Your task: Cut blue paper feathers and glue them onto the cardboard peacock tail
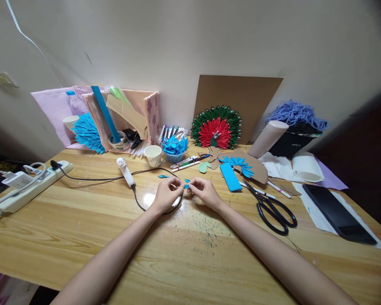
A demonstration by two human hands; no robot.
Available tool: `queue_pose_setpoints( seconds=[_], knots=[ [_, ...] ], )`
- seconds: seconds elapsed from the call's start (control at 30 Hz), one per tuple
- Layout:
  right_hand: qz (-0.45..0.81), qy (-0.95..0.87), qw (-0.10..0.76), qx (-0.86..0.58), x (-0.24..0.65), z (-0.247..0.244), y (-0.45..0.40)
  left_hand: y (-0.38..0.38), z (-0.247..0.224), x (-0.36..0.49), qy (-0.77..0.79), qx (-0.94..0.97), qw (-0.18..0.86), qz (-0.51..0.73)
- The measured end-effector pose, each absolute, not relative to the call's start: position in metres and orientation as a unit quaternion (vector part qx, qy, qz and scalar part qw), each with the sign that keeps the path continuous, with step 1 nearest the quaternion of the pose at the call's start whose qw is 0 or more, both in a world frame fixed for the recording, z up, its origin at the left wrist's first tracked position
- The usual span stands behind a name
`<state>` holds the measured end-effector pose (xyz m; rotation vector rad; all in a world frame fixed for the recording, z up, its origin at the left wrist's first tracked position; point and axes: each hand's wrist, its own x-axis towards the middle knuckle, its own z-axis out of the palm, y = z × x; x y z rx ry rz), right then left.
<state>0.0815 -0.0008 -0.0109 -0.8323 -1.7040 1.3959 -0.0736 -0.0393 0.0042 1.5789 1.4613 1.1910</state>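
Observation:
Above the middle of the table, my left hand (pixel 169 192) and my right hand (pixel 205 192) meet fingertip to fingertip. Both are closed in a pinch on a small blue paper petal (pixel 186 185), partly hidden by the fingers. Another blue petal (pixel 163 176) lies on the wood just beyond my left hand. Behind it stands a paper cup (pixel 153 156) beside a clear bowl heaped with blue petals (pixel 175 148). A white corded tool like a small glue gun (pixel 124 171) lies left of my hands, its black cable looping under my left hand.
On the right lie black scissors (pixel 273 209), folded blue paper (pixel 230 177), a cardboard piece with blue petals (pixel 257 170) and a phone (pixel 338 214). Several markers (pixel 190 163) lie behind my hands. A power strip (pixel 34 186) sits left; a red-green peacock craft (pixel 216 129) stands at the back.

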Motion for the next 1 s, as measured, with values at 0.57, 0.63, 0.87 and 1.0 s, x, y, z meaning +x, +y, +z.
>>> queue_pose_setpoints(
  seconds=[0.57, 0.63, 0.87, 1.0],
  knots=[
    [0.529, -0.660, 0.404, -0.348, 0.0809, -0.0138, 0.0021, -0.0453, 0.0094, -0.0808, 0.487, 0.786, 0.076, 0.372],
    [0.529, -0.660, 0.410, -0.341, 0.0809, -0.0134, 0.0026, -0.0441, 0.0071, -0.0814, 0.476, 0.796, 0.052, 0.370],
    [0.538, -0.650, 0.423, -0.331, 0.0807, -0.0076, 0.0020, -0.0436, 0.0077, -0.0802, 0.465, 0.801, 0.036, 0.376],
    [0.504, -0.651, 0.452, -0.344, 0.0808, -0.0106, 0.0021, -0.0449, 0.0111, -0.0782, 0.491, 0.777, 0.089, 0.385]
  ],
)
